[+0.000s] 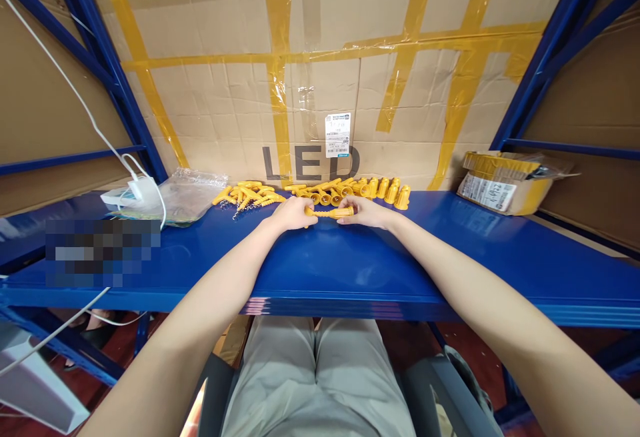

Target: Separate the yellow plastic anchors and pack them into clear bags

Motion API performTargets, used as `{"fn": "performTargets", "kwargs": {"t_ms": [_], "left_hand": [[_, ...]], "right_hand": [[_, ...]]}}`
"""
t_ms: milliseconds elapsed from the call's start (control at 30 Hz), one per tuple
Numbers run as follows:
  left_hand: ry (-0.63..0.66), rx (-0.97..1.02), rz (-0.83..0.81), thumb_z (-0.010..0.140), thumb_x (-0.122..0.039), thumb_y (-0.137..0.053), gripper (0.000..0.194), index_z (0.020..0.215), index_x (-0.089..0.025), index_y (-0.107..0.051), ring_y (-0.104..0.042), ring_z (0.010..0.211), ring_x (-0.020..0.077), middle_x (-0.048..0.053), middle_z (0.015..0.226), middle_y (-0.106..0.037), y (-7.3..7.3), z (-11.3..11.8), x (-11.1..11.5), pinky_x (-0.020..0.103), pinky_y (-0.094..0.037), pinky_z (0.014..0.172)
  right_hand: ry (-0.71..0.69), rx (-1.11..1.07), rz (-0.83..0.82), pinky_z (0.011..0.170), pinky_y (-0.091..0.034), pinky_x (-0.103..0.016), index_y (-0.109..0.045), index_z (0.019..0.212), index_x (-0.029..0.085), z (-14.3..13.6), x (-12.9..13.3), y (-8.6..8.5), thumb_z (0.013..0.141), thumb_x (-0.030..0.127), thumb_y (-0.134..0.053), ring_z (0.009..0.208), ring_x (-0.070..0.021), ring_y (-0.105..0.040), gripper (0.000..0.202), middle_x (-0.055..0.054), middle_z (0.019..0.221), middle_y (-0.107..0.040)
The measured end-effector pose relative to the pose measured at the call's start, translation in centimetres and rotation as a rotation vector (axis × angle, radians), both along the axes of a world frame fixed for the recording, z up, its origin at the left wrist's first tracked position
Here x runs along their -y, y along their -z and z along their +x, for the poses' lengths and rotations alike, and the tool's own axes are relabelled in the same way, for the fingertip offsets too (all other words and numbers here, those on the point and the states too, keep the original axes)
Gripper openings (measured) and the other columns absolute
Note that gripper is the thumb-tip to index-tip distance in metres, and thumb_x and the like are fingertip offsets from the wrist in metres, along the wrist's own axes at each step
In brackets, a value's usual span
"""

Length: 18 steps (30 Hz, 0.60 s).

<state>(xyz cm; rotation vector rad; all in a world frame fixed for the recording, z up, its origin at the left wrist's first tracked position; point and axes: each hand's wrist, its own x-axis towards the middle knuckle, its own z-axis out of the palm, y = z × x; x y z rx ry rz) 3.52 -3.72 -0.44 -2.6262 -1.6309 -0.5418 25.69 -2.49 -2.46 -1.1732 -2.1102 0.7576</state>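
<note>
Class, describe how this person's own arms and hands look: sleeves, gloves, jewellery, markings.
The left hand and right hand are ungloved. The left forearm and right forearm are bare, with no sleeve, watch or bracelet in view. No ring or marking can be made out at this size.

Probably a workshop: blue shelf (350, 264), taped cardboard (225, 104).
</note>
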Motion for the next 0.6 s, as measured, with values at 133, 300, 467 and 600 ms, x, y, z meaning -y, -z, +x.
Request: {"fn": "performTargets", "kwargs": {"t_ms": [133,300,467,600], "left_hand": [[0.018,-0.008,0.021,0.064,-0.031,-0.056,0.017,0.077,-0.021,-0.062,-0.062,0.071,0.0209,0.000,0.067,-0.066,-0.03,-0.04,0.10,0.027,-0.044,0.062],[0.020,-0.020,0.031,0.065,-0.031,-0.055,0.016,0.076,-0.021,-0.062,-0.062,0.071,0.0214,0.001,0.066,-0.066,-0.05,0.04,0.15,0.028,-0.044,0.063],[0.004,-0.018,0.035,0.064,-0.031,-0.055,0.014,0.073,-0.022,-0.061,-0.061,0.069,0.0207,0.000,0.066,-0.066,0.10,0.08,-0.15,0.028,-0.043,0.061],[0.001,-0.022,-0.004,0.064,-0.031,-0.056,0.015,0.074,-0.021,-0.061,-0.061,0.067,0.0195,0.000,0.064,-0.066,0.22,0.05,-0.32,0.027,-0.043,0.060]], "right_hand": [[-0.065,-0.026,-0.102,0.066,-0.044,-0.028,-0.059,0.080,0.016,0.01,0.59,-0.48,0.064,0.052,-0.070,0.068,-0.0143,-0.057,0.041,-0.003,0.073,-0.063],[-0.044,0.013,-0.147,0.058,-0.040,-0.027,-0.062,0.073,0.015,0.07,0.86,-0.73,0.068,0.059,-0.064,0.062,-0.0128,-0.053,0.045,-0.003,0.068,-0.061],[-0.053,-0.022,-0.146,0.065,-0.042,-0.028,-0.060,0.087,0.016,0.05,0.50,-0.49,0.063,0.052,-0.071,0.072,-0.0145,-0.055,0.044,-0.003,0.081,-0.063],[-0.033,-0.020,-0.038,0.071,-0.043,-0.028,-0.057,0.087,0.018,0.06,0.31,-0.34,0.055,0.040,-0.078,0.079,-0.0147,-0.056,0.044,-0.001,0.089,-0.062]]}}
